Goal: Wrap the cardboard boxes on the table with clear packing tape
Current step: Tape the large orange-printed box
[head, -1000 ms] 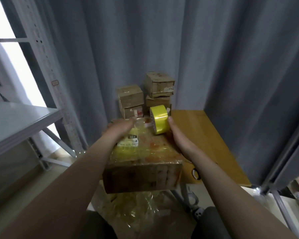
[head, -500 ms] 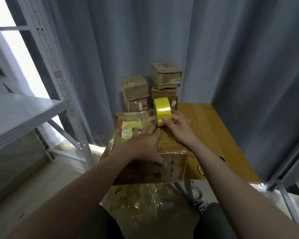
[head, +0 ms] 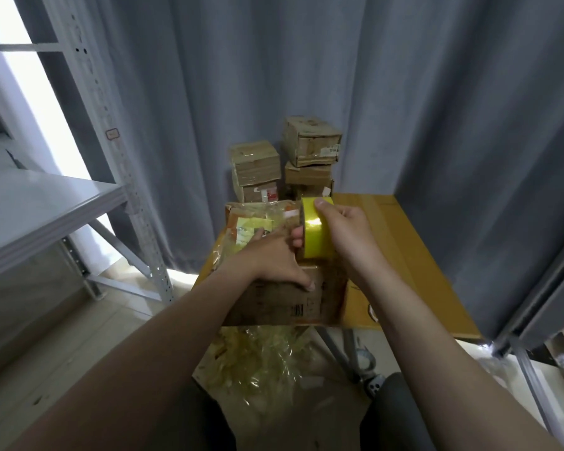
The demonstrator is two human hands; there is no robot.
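While your left hand (head: 271,255) lay palm-down on the large brown cardboard box (head: 284,301), fingers straight and spread across its tape-crinkled top, your right hand (head: 342,229) curled its fingers round the glossy yellow roll of packing tape (head: 316,232), thumb on its outer face. The roll stood on edge atop the box, at the near left corner of the wooden counter (head: 404,255).

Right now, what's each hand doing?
Left hand: open, pressing flat on the big cardboard box.
Right hand: gripping the yellow tape roll.
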